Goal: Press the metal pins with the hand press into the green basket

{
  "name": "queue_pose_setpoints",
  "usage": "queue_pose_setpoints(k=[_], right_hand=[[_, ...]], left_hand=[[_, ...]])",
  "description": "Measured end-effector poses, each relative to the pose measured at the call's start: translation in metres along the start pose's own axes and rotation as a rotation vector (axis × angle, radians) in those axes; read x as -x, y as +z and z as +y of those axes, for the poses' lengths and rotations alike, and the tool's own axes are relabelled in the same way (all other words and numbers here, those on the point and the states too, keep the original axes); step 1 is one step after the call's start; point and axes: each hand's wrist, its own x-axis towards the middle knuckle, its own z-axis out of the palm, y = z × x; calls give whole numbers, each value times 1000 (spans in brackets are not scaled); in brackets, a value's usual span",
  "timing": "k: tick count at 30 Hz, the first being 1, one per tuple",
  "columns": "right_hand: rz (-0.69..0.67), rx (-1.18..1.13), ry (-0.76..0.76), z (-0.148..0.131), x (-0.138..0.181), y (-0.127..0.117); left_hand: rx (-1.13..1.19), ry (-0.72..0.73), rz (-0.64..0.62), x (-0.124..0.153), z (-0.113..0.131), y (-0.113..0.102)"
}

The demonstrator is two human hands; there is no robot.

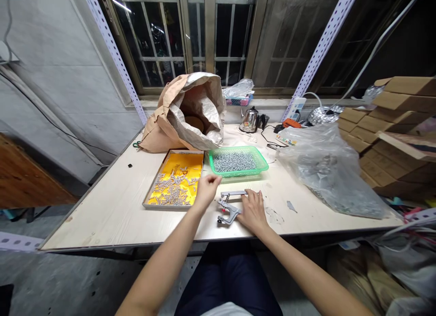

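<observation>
A small metal hand press stands on the table near its front edge. My right hand rests on the press and its long lever, fingers laid over it. My left hand hovers just left of the press, fingers pinched together; what they hold is too small to make out. Left of that hand lies a shallow cardboard tray with a yellow lining and several small metal parts. Behind the press sits a green plastic basket full of small metal pieces.
A crumpled brown paper sack stands at the back of the table. A large clear plastic bag of parts lies at the right, with stacked cardboard boxes beyond. A metal kettle and cables sit by the window.
</observation>
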Motion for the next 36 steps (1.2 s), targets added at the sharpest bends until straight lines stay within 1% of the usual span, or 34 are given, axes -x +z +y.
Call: queue_pose_setpoints(k=[2, 3, 5, 6, 8, 10, 11, 12, 14, 19, 23, 24, 26, 27, 29, 30, 33, 34, 36], right_hand=[[-10, -2, 12, 1, 3, 1], [-19, 0, 22, 2, 5, 1], [-41, 1, 45, 3, 8, 3], [-53, -2, 56, 4, 9, 4], [-66, -9, 73, 6, 11, 7], [-64, -16, 74, 6, 11, 9], [-62, -18, 69, 6, 11, 10], [-60, -20, 63, 6, 11, 10], [-62, -21, 57, 6, 11, 10], [-79, -7, 68, 5, 12, 10], [-84, 1, 65, 6, 12, 10], [-79, 2, 64, 6, 11, 9], [-65, 9, 54, 6, 9, 5], [-55, 16, 44, 5, 8, 2], [-33, 40, 13, 4, 4, -3], [-22, 54, -2, 2, 2, -5], [3, 82, -42, -3, -3, -11], [9, 84, -54, -5, -5, -12], [15, 87, -77, -8, -8, -14]], left_hand=[[63, 74, -39, -28, 20, -9], [36, 104, -32, -37, 26, -17], [-125, 121, 14, -45, 27, -40], [-244, 105, 22, -43, 23, -53], [-499, 5, -35, -33, 6, -76], [-695, -143, -134, -18, -13, -90], [-752, -208, -170, -12, -21, -93], [-783, -254, -186, -6, -28, -93], [-795, -282, -175, 1, -37, -87], [-820, -287, -161, -1, -39, -68], [-739, -288, -161, -2, -40, -69], [-726, -275, -142, 0, -40, -71], [-691, -227, -59, 6, -39, -73], [-644, -200, -10, 11, -37, -73], [-441, -153, 44, 24, -34, -68], [-298, -143, 32, 32, -33, -62], [107, -165, -69, 58, -35, -38], [184, -193, -87, 66, -38, -29], [258, -262, -85, 76, -45, -14]])
